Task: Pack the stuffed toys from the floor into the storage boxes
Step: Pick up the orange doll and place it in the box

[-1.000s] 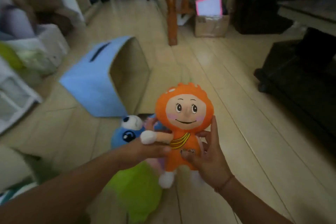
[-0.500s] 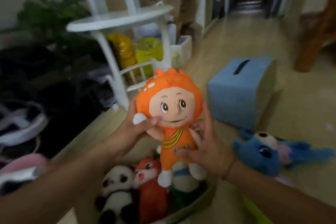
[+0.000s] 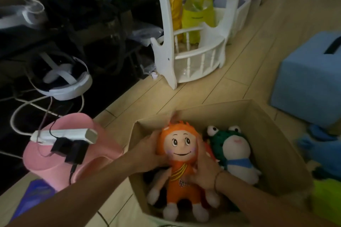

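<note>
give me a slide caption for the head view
Both hands, left hand and right hand, lower an orange doll into a cardboard box beside a green frog plush.

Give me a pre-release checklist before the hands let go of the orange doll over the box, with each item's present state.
1. Orange doll lies within the walls of the cardboard box: ok.
2. Left hand and right hand both hold the doll: ok.
3. Doll's full weight rests on what lies below: cannot tell.
4. Green frog toy sits beside the doll, not pinned under it: ok.
5. Room under the doll: cannot tell, it is dark there.
6. All toys off the floor: not ok, a blue plush lies outside.
</note>
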`<action>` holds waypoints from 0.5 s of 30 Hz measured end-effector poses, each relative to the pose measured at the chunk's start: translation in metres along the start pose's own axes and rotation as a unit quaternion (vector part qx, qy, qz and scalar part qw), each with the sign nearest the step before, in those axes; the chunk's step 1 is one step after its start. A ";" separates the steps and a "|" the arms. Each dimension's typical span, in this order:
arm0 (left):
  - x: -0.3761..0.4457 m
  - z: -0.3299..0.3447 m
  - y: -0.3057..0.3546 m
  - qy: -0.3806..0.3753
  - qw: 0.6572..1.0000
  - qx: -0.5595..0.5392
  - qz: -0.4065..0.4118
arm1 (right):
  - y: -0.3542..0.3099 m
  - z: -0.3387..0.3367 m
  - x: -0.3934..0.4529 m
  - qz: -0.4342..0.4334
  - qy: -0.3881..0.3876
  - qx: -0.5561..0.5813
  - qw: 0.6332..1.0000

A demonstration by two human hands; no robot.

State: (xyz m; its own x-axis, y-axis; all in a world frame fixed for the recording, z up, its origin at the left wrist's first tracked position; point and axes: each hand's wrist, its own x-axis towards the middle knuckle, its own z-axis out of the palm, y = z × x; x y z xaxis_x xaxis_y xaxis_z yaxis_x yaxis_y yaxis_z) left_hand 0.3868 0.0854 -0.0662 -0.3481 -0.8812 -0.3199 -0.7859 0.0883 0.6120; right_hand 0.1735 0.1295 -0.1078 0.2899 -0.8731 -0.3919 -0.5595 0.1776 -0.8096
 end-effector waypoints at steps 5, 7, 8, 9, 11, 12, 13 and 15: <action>0.022 0.012 0.003 0.001 0.988 0.156 -0.018 | -0.002 -0.002 0.011 0.041 0.006 -0.073 0.996; 0.018 0.010 0.010 0.026 0.977 0.209 0.011 | -0.015 -0.006 -0.001 0.026 0.033 -0.170 0.985; 0.016 0.008 0.013 0.045 0.973 0.223 0.033 | -0.021 -0.006 -0.007 0.009 0.048 -0.236 0.971; 0.015 0.008 0.014 0.051 0.970 0.231 0.049 | -0.028 -0.005 -0.013 -0.003 0.053 -0.290 0.956; 0.015 0.009 0.016 0.023 0.967 0.248 0.058 | -0.033 0.005 -0.019 0.002 0.037 -0.344 0.938; 0.018 0.011 0.015 0.006 0.966 0.254 0.051 | -0.030 0.013 -0.016 0.017 0.027 -0.355 0.934; 0.022 0.014 0.014 -0.006 0.966 0.254 0.042 | -0.027 0.019 -0.011 0.028 0.023 -0.361 0.932; 0.030 0.019 0.013 -0.017 0.969 0.245 0.029 | -0.018 0.026 0.000 0.041 0.020 -0.377 0.925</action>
State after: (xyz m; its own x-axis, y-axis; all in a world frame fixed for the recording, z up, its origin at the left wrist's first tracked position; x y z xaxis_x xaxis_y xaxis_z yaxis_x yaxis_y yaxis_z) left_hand 0.3561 0.0692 -0.0817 -0.4095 -0.8532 -0.3230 -0.9097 0.3551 0.2154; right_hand 0.2037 0.1382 -0.1044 0.2024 -0.8899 -0.4088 -0.9651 -0.1104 -0.2374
